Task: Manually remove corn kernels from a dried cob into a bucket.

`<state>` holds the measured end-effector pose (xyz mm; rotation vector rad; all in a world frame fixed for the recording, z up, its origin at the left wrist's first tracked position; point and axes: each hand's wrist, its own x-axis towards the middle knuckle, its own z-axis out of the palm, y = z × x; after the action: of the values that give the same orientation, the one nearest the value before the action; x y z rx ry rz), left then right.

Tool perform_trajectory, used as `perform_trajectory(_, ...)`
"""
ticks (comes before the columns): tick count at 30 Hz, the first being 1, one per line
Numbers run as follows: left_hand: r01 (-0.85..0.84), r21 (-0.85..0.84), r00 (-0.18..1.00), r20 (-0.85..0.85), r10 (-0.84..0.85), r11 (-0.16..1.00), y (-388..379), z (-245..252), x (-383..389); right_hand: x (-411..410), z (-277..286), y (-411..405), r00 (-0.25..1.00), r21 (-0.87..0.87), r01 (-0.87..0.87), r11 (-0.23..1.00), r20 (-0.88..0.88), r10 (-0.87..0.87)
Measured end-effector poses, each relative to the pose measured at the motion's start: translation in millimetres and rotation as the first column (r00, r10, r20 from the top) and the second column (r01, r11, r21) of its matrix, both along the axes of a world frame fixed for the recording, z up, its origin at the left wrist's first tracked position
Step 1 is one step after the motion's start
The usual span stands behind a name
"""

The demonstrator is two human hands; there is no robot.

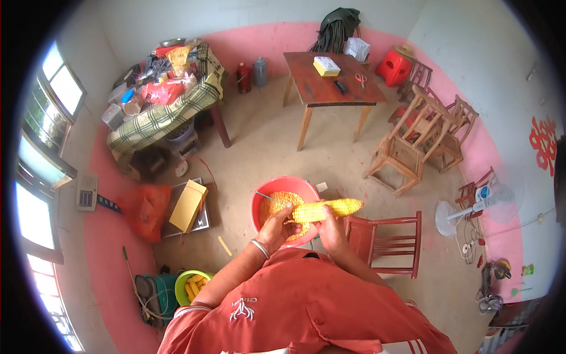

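Note:
An ear of yellow corn (325, 209) lies level between my two hands, over a red plastic basin (315, 188) with loose corn kernels (283, 199) in it. My left hand (277, 226), with a metal bangle at the wrist, grips the ear's left end. Near the ear's middle, my right hand (330, 228) holds it from below, the thumb on its side. A thin rod (265, 195) leans across the basin's left rim into the kernels. Part of the basin is hidden behind my hands and the ear.
A red wooden chair (418, 243) stands close on the right. At lower left, a green bucket (180, 287) holds corn ears beside a teal container (166, 294). A yellow box (189, 205) lies left of the basin; a wooden table (309, 90) stands beyond it.

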<state>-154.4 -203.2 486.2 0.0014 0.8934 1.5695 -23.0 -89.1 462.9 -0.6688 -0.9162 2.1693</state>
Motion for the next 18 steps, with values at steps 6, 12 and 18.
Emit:
perform_trajectory(6,-0.038,0.149,0.998,0.049,0.031,0.988,-4,38,3,-4,36,24,0.957,-0.053,-0.192,0.980,-0.230,0.175)
perform_trajectory(12,-0.084,0.248,0.992,0.115,0.057,0.965,-7,45,8,-4,45,21,0.938,-0.037,-0.229,0.973,-0.275,0.210)
perform_trajectory(18,-0.225,0.017,0.928,-0.300,0.220,0.974,-2,29,17,-5,37,10,0.986,0.094,-0.112,0.989,-0.113,0.122)
